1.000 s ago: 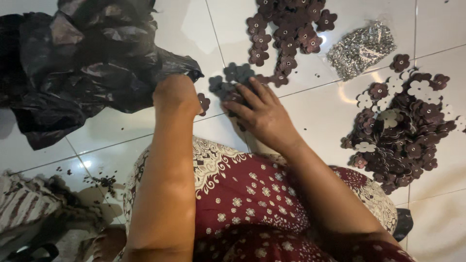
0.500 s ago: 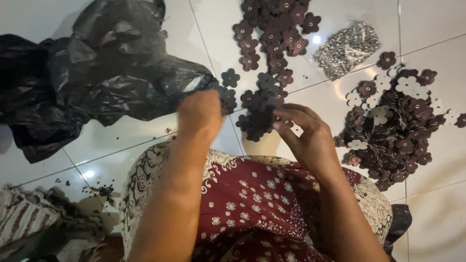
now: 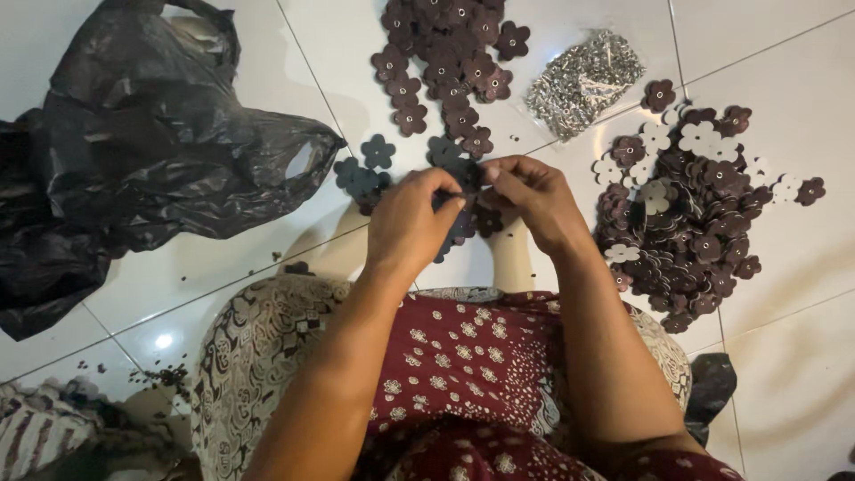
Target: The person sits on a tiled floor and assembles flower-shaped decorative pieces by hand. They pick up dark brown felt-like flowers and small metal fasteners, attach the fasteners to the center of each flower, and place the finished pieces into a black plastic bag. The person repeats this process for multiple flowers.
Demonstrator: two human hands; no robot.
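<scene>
Head view shows your left hand (image 3: pixel 411 223) and right hand (image 3: pixel 534 198) meeting above the floor tiles (image 3: pixel 223 267), fingertips pinched narrow on one small dark flower-shaped piece (image 3: pixel 463 198). Keep that grip at the petal edges, so the centre stays clear. It looks flat, thin, brownish-maroon, like the piles (image 3: pixel 695 223) right and far.

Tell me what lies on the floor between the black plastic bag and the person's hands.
In the head view, a few dark flower-shaped pieces lie on white tile between the black plastic bag and the left hand.
</scene>
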